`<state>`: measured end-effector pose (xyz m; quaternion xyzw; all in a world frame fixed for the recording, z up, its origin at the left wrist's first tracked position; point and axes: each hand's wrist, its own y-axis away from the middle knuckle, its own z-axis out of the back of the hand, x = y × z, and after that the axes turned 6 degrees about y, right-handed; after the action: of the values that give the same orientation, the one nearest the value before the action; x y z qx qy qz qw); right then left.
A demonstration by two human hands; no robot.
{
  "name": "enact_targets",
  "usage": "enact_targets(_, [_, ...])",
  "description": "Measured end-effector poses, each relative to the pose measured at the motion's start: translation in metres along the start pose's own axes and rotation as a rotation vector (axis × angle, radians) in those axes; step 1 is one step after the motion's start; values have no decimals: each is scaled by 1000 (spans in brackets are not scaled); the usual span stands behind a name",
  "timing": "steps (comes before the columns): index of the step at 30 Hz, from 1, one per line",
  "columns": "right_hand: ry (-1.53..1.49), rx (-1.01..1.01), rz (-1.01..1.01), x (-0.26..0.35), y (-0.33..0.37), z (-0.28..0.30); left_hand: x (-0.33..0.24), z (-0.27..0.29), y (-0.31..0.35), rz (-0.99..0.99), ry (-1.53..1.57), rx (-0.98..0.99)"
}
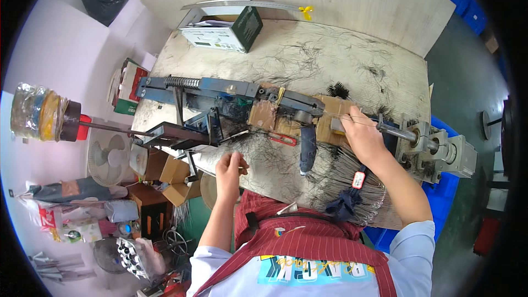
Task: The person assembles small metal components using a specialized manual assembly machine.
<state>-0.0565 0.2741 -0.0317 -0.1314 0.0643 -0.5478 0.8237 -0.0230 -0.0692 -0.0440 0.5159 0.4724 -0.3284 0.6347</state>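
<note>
My right hand [360,135] is closed around a thin metal wire [333,114], between the jaw end of a long blue-grey metal machine [231,87] and a shaft with a chuck [397,131]. A small yellowish block [336,126] lies beside these fingers. My left hand [228,171] is closed in a pinch near the front edge of the bench, below a dark metal trough [175,133]. Whatever its fingertips hold, if anything, is too small to make out. Between the hands lie a red-handled tool [282,139] and a dark wrapped handle [308,151].
A thick bundle of wires [360,190] lies by the bench's front right, with a dark cloth [344,204] on it. Loose black bristles litter the bench [308,38]. A paper-filled box [220,33] stands at the back left. Blue bins [446,198] sit at right.
</note>
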Motion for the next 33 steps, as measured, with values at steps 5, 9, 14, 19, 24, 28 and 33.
enact_targets(5, [-101, 54, -87, 15, 10, 19, 1, -5, -22, -93, -42, -74])
enact_targets(9, [-184, -5, -98, 15, 29, 32, 20, -5, -37, -496, -376, -120])
enact_targets(14, [-525, 75, -184, 16, 52, 58, 34, 12, -32, -584, -593, -57])
enact_targets(19, [-1183, 26, -698, 15, 63, 102, -34, -64, 38, -98, -171, 792])
enact_targets(24, [-1156, -183, -702, 6, 45, 107, -58, -181, 47, 273, 138, 1031])
enact_targets(28, [-805, -302, -598, 4, 37, 97, -45, -212, 33, 351, 271, 785])
enact_targets(33, [-567, -222, -476, 17, 11, 94, -30, -201, 33, 158, 364, 554])
